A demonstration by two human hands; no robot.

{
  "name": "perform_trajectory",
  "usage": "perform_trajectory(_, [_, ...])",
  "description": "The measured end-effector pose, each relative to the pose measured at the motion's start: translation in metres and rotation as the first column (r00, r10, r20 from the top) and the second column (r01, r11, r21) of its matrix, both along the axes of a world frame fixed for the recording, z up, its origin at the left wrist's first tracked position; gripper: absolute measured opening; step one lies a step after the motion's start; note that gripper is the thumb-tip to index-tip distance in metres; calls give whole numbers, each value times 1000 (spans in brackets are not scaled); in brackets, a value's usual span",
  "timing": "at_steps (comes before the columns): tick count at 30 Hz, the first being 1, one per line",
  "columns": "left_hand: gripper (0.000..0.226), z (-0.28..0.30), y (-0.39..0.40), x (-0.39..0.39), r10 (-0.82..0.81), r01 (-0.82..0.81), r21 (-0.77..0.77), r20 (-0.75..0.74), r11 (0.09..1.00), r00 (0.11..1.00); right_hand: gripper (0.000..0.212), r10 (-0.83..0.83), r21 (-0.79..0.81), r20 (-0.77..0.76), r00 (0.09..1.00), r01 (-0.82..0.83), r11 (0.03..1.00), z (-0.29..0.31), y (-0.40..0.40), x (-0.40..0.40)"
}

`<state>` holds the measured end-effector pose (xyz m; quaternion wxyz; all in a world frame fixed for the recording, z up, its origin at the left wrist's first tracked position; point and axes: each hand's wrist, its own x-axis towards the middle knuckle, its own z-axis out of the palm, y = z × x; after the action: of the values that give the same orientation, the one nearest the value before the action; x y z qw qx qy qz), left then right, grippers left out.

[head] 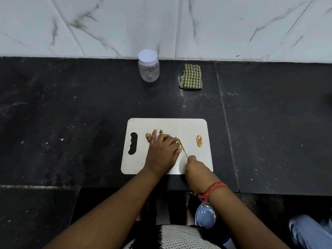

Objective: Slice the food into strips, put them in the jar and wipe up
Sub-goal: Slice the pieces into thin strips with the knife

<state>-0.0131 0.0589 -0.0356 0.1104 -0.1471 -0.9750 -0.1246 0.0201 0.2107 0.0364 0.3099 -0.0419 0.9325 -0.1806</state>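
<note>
A white cutting board point(194, 126) lies on the black counter. My left hand point(162, 150) presses down on a knobbly tan root, its fingers curled over it; knobs of the root point(148, 137) stick out past the fingers. My right hand point(195, 168) grips a knife whose thin blade point(183, 150) rests against the root's right end. A cut-off piece point(199, 141) lies alone on the board's right side. A clear plastic jar point(148, 66) with a white lid on stands at the back by the wall. A folded green checked cloth point(191, 76) lies to its right.
The black stone counter point(71, 114) spreads wide on both sides of the board, with light specks on it. A marble wall point(161, 24) rises behind. Below the counter's front edge a round blue plate point(204, 217) shows, and blue fabric point(309, 230) at the lower right.
</note>
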Motion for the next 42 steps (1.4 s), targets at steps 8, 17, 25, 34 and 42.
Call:
perform_trajectory(8, [22,0,2,2,18,-18,28,5,999,1000,30,49,53,65,997,-52,997,5,3,2])
perform_trajectory(17, [21,0,2,3,22,-22,17,20,1000,1000,28,2,65,157,988,-13,998,8,10,9])
perform_trajectory(25, [19,4,2,2,18,-17,-13,38,1000,999,11,50,51,128,990,-57,997,8,20,23])
perform_trajectory(34, [18,8,-2,-1,-4,4,-45,0,999,1000,10,-58,-100,15,998,60,993,7,25,27])
perform_trajectory(42, [26,0,-4,1,37,-37,-5,8,999,999,7,-80,-135,-14,997,77,988,9,9,7])
